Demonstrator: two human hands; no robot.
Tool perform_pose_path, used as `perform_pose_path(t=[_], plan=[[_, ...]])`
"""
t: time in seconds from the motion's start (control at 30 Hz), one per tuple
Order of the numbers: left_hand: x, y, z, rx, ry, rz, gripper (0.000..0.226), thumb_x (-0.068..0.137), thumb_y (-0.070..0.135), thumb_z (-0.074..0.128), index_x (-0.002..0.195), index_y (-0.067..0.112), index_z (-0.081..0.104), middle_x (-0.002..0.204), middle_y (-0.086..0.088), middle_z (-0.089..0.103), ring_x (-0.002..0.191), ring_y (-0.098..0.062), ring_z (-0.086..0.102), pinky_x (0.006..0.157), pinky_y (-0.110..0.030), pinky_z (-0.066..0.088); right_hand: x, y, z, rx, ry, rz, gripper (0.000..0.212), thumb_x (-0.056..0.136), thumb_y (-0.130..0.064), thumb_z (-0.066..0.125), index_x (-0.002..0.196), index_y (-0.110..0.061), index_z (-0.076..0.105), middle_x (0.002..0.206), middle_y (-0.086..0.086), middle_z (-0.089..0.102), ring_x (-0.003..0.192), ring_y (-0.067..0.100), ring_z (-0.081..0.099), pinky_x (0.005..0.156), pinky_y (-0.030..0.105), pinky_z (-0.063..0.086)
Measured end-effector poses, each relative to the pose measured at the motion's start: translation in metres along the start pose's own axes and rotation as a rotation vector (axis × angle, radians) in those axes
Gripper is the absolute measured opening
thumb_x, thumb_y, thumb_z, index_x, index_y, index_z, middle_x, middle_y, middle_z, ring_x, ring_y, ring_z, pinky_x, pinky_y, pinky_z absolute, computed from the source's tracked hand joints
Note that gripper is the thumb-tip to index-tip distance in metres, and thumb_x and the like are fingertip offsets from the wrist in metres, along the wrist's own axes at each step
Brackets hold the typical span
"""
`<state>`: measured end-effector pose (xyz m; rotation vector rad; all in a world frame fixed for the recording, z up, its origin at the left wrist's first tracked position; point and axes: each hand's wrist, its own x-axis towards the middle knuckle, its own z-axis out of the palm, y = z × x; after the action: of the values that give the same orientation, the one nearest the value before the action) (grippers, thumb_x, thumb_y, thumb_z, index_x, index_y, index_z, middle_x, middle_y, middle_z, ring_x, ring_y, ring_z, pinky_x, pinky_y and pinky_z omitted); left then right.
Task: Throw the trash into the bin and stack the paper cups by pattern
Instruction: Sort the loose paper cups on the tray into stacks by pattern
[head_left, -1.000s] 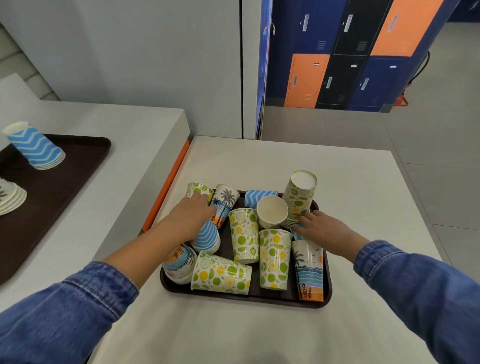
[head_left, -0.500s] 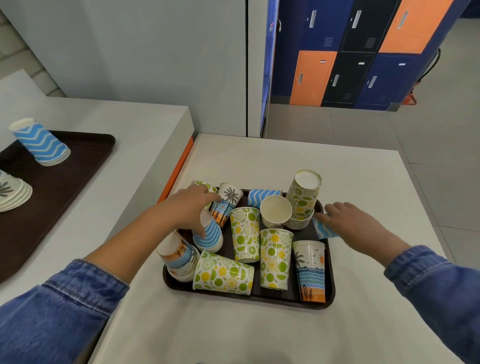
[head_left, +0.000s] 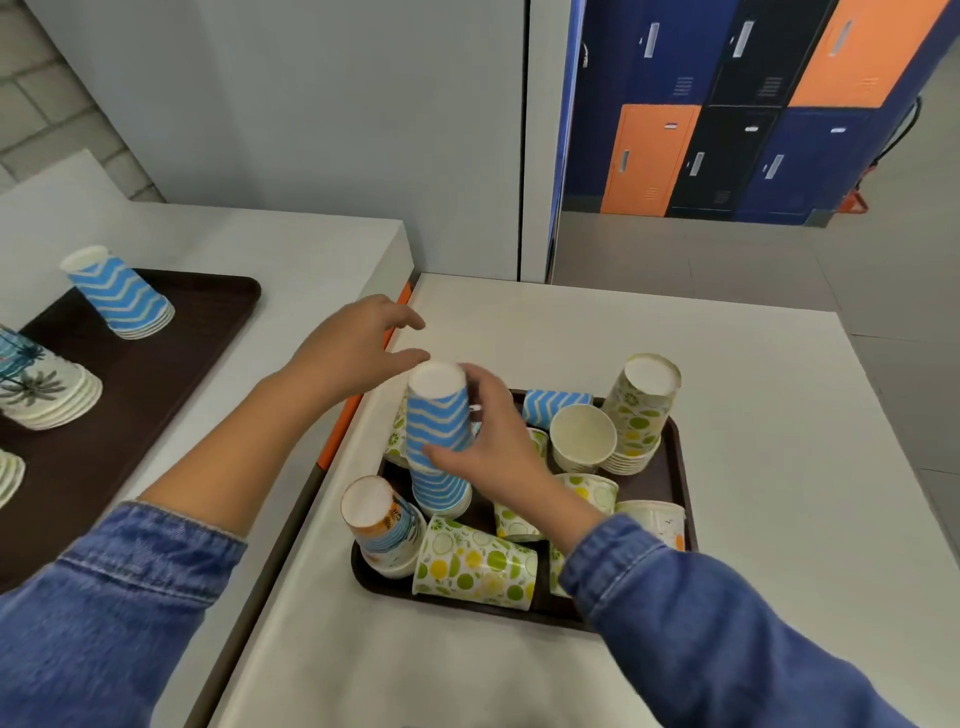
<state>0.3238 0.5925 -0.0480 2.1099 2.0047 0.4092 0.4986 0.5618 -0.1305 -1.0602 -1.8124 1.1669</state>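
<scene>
My right hand (head_left: 488, 447) grips an upside-down blue zigzag cup (head_left: 437, 410) and holds it over a second blue zigzag cup (head_left: 440, 491) standing upside down on the dark tray (head_left: 670, 467). My left hand (head_left: 358, 353) hovers open just left of the held cup, fingers spread, holding nothing. A third blue zigzag cup (head_left: 556, 405) lies on its side at the tray's back. Lemon-pattern cups lie and stand around: one on its side (head_left: 475, 564) at the front, a stack (head_left: 641, 410) at the back right. A beach-pattern cup (head_left: 379, 525) stands upside down at the front left.
An empty white-inside cup (head_left: 582, 439) stands upright mid-tray. On the left counter a second dark tray (head_left: 156, 374) carries a stack of blue zigzag cups (head_left: 119, 293) and a stack of palm-tree cups (head_left: 41, 389). An orange strip (head_left: 340, 431) edges the gap between counters. Lockers stand behind.
My right hand crossed from the tray's right side to the left, carrying a blue zigzag cup over the standing one. My left hand let go of that standing cup and lifted back, open.
</scene>
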Motion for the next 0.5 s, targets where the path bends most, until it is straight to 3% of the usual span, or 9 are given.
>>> perform_pose_path(t=[0.13,0.23,0.3,0.43,0.5], plan=[[0.009,-0.016,-0.007,-0.045,0.12,-0.015,0.025,0.087,0.028,0.062,0.111,0.021,0.066,0.109,-0.002,0.062,0.1,-0.017,0.057,0.084,-0.031,0.045,0.0,0.022,0.027,-0.031,-0.053,0.029,0.072,0.069,-0.019,0.079,0.13,-0.019,0.041,0.121,-0.009,0.049,0.108,0.001,0.046,0.087,0.006,0.036],[0.017,-0.023,-0.01,-0.085,0.164,-0.04,0.024,0.088,0.025,0.06,0.11,0.019,0.066,0.108,-0.002,0.063,0.098,-0.018,0.058,0.084,-0.035,0.049,-0.001,0.04,0.034,-0.119,-0.066,0.082,0.076,0.068,-0.019,0.08,0.134,-0.017,0.04,0.124,-0.007,0.049,0.113,0.006,0.047,0.096,0.02,0.041],[0.026,-0.022,-0.007,-0.113,0.154,-0.028,0.022,0.088,0.025,0.06,0.109,0.019,0.065,0.106,0.0,0.062,0.095,-0.015,0.057,0.082,-0.032,0.048,-0.002,0.048,0.038,-0.205,-0.108,0.134,0.088,0.07,-0.023,0.08,0.142,-0.018,0.032,0.139,-0.002,0.043,0.128,0.012,0.042,0.107,0.027,0.037],[0.054,-0.003,0.017,-0.154,-0.034,0.115,0.023,0.087,0.026,0.062,0.108,0.018,0.066,0.106,0.001,0.063,0.097,-0.014,0.057,0.083,-0.028,0.048,-0.003,0.045,0.031,-0.271,-0.195,0.204,0.111,0.07,-0.033,0.082,0.152,-0.021,0.009,0.152,-0.002,0.029,0.139,0.014,0.029,0.108,0.027,0.029],[0.072,0.014,0.036,-0.105,-0.185,0.215,0.026,0.086,0.028,0.064,0.11,0.017,0.066,0.108,-0.001,0.063,0.1,-0.015,0.056,0.084,-0.028,0.046,-0.005,0.037,0.013,-0.302,-0.154,0.171,0.106,0.073,-0.037,0.079,0.152,-0.022,0.009,0.153,-0.001,0.028,0.14,0.013,0.029,0.111,0.029,0.03]])
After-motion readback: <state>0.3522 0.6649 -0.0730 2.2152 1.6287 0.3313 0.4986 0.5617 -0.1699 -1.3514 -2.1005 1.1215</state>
